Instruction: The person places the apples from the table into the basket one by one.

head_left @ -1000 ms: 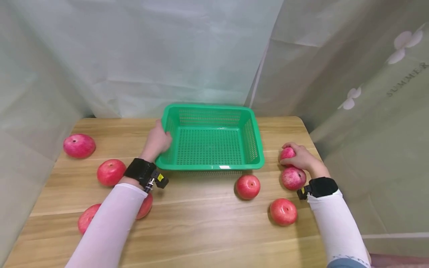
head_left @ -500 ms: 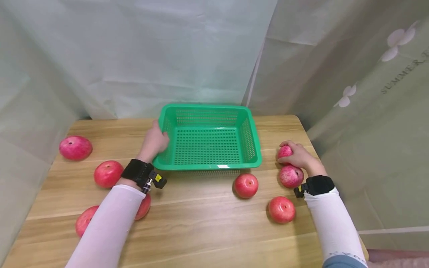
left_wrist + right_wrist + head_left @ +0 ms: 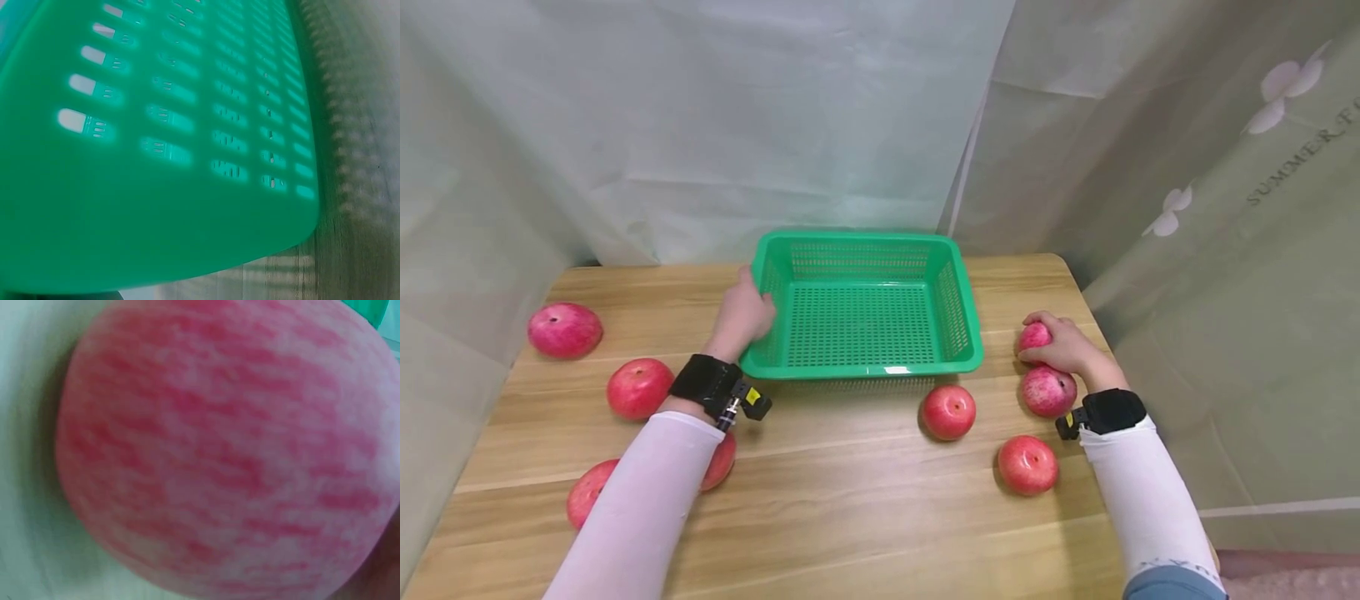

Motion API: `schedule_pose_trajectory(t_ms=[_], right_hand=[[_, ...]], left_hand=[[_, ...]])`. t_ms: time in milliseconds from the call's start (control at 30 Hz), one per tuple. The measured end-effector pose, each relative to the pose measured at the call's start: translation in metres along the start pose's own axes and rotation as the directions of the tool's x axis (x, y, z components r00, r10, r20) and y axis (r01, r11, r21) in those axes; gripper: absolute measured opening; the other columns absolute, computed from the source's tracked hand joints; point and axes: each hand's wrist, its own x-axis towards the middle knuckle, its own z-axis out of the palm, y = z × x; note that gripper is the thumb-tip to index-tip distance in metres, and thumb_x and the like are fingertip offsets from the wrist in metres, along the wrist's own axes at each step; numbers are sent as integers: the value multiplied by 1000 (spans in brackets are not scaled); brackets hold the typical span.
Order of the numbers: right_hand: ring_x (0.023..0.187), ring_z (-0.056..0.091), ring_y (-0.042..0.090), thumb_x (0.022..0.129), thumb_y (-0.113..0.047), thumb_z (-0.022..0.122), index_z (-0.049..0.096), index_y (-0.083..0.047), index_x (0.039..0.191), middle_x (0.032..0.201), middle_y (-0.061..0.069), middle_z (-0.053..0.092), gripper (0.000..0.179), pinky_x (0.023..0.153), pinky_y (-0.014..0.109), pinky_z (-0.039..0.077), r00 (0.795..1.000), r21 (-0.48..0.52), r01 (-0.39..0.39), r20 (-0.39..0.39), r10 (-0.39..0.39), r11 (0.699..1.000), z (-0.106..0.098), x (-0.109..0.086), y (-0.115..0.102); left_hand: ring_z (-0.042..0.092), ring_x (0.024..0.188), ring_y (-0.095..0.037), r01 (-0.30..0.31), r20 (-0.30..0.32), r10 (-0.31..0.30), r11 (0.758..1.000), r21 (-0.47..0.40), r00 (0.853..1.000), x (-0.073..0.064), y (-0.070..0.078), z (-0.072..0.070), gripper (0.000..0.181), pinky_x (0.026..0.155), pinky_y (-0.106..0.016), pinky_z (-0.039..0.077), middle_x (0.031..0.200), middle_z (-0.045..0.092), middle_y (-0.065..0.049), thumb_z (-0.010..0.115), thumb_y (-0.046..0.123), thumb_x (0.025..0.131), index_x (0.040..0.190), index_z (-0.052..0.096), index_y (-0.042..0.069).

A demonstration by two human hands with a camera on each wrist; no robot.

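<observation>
My left hand [image 3: 741, 317] grips the left rim of a green plastic basket [image 3: 861, 372], thumb over the inner side. The basket stands at the back middle of the wooden table, with nothing in it; its slotted wall [image 3: 156, 219] fills the left wrist view. At the right, my right hand [image 3: 1063, 343] holds a pink apple [image 3: 1033, 335], fingers and thumb around its sides. Right in front of that hand lies a streaky pink apple [image 3: 1048, 391], and a streaked apple [image 3: 231, 450] fills the right wrist view.
Two red apples [image 3: 949, 412] lie in front of the basket toward the right. On the left are a dark pink apple [image 3: 565, 330] and several red apples [image 3: 640, 388], two partly hidden by my left arm. Fabric curtains [image 3: 812, 125] hang behind and beside the table [image 3: 850, 500].
The head view has shifted slightly, so everything sits a little further left. Both hands keep their holds on the basket and the apple.
</observation>
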Motion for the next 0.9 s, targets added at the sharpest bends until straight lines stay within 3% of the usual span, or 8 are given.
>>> schedule_pose_trajectory(t_ms=[500,700,900], right_hand=[[123,54,49,93,-28,82,49,-3,149,136,31,55,69,99,63,54,999,-13,33,-23,-34,999,-2,1,-5],[123,55,48,94,-23,80,44,0,152,138,30,54,72,102,63,52,990,-6,75,-120,-76,997,-12,6,-18],[122,58,46,94,-29,80,38,3,153,138,30,53,79,101,61,54,951,59,123,-291,-101,991,-20,12,-47]], left_hand=[[61,114,-55,33,14,-33,999,6,999,-1,-1,3,71,85,-60,60,143,45,-48,38,15,113,167,-2,-6],[63,109,-51,42,22,-41,999,-2,999,-2,1,4,72,80,-56,60,142,46,-46,38,17,113,168,-4,-4],[64,105,-50,28,2,-28,1000,-12,1000,-3,4,2,71,78,-55,61,140,49,-45,39,17,113,168,-2,-4]])
